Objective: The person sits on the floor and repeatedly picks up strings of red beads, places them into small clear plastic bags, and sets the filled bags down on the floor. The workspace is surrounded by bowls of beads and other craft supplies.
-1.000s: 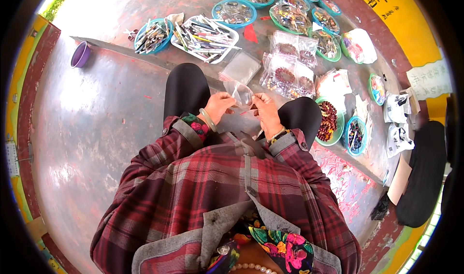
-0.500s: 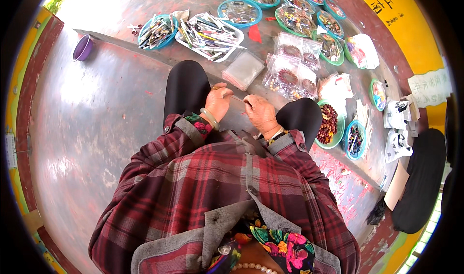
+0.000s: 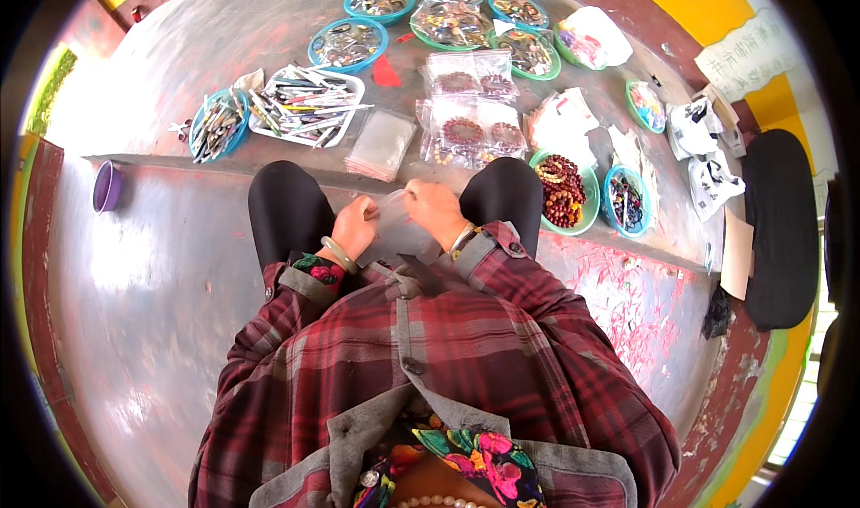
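My left hand (image 3: 355,228), with a pale bangle at its wrist, is closed in a pinch between my knees. Across from it my right hand (image 3: 436,210) is closed too, a little farther from my body. A clear plastic bag (image 3: 391,210) stretches between the fingers of both hands; it is see-through and its contents, if any, are hard to make out. Just beyond the hands lies a stack of clear plastic bags (image 3: 381,145) on the raised ledge. Bagged dark-red bead bracelets (image 3: 463,132) lie to the right of that stack.
A white tray of pens (image 3: 348,133) and a blue basket of pens (image 3: 242,135) stand far left. Several baskets of trinkets (image 3: 348,46) sit behind. At right are a green bowl with beads (image 3: 589,205) and a blue basket (image 3: 641,220). A purple bowl (image 3: 107,186) rests on the floor.
The view has turned, so the ledge and its goods sit farther left. The clear bag between my hands shows more broadly, and my right hand is now farther out than my left.
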Action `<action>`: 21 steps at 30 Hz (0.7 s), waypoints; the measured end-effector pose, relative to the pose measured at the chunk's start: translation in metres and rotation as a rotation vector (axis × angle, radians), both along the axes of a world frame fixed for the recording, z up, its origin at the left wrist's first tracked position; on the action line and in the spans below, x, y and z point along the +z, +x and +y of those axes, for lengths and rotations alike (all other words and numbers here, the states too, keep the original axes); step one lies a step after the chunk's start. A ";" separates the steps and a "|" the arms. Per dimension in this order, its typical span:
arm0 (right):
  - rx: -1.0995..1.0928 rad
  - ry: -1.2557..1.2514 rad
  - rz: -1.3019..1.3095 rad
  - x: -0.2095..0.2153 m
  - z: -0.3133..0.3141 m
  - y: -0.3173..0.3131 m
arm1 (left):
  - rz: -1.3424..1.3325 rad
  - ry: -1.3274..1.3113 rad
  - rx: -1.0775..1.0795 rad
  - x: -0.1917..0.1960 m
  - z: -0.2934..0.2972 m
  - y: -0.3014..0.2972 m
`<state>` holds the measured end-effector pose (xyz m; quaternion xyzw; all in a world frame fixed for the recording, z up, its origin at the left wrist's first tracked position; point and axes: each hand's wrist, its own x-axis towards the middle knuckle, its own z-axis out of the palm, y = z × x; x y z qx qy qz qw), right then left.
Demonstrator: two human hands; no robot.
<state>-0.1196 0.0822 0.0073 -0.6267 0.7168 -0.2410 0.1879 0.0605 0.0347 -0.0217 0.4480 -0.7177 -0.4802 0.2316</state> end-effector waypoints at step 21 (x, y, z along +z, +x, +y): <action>-0.002 0.049 -0.039 0.012 0.003 -0.017 | 0.027 -0.070 0.036 0.006 -0.007 0.005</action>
